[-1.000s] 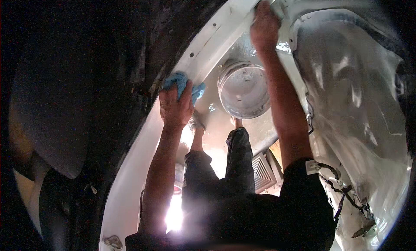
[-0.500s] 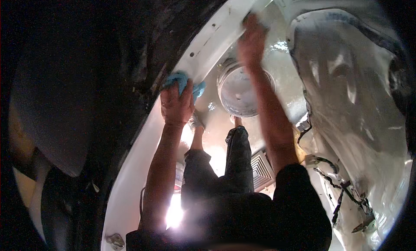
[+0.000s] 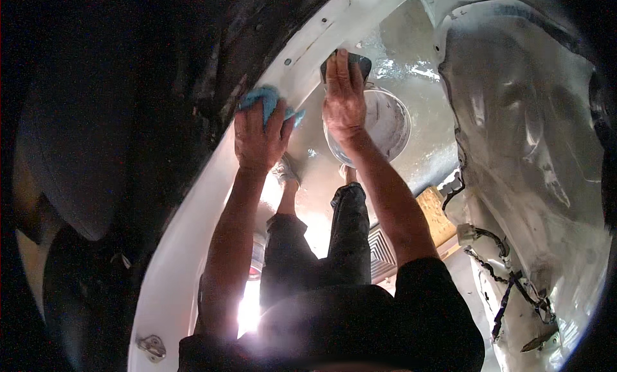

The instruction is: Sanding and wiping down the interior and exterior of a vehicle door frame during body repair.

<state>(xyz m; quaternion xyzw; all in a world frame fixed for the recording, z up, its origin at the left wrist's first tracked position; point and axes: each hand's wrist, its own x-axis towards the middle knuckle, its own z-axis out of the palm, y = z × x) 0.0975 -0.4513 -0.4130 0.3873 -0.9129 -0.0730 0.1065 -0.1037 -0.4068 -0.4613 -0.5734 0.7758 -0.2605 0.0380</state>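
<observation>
1. Risk: your R hand point(image 3: 344, 108), if loose, might drop the flat dark pad point(image 3: 362, 65) toward the round bucket point(image 3: 390, 123) below; slick-looking floor point(image 3: 427, 131), poss. slip.
2. Its fingers lie together over pad by glossy white frame point(image 3: 303, 69); can't tell if clamped.
3. Your L hand point(image 3: 258, 144), closed on soft, bunched blue cloth point(image 3: 265, 97), rests w/ it against frame.

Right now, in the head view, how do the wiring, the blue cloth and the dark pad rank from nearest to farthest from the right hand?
1. Dark pad: at the right hand, partly covered by it.
2. Blue cloth: off to the left, at the left hand.
3. Wiring: farthest, at lower right.
</observation>
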